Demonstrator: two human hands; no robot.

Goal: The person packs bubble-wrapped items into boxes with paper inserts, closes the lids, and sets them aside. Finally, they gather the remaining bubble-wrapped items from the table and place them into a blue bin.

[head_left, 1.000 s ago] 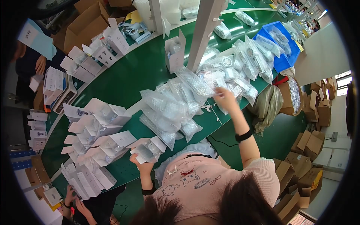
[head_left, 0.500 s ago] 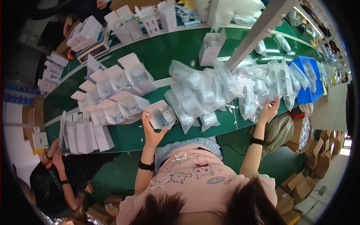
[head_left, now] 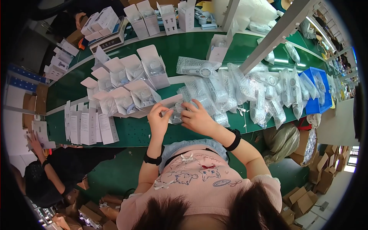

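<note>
In front of my body a small white open box [head_left: 172,100] sits at the table's front, with clear plastic wrap visible inside it. My left hand [head_left: 158,120] is closed at the box's left side, thumb and fingers pinched at its rim. From the right, my right hand [head_left: 198,119] reaches over the other side with bent fingers closed on it; the fingertips are partly hidden. Just right of the box lies a pile of bubble-wrapped items [head_left: 207,90]. Several open white boxes [head_left: 132,94] with clear-wrapped contents stand to the left.
White folded cartons [head_left: 90,126] stand at the left front. A blue bin [head_left: 326,96] holds wrapped items at the right. A grey post [head_left: 276,36] rises behind the pile. At the far left is another person's hand [head_left: 35,145]. Cardboard boxes [head_left: 326,165] lie on the floor.
My right hand has moved left from the wrapped pile to the small box. My left hand has shifted its grip on the box. The other person's hands have moved apart.
</note>
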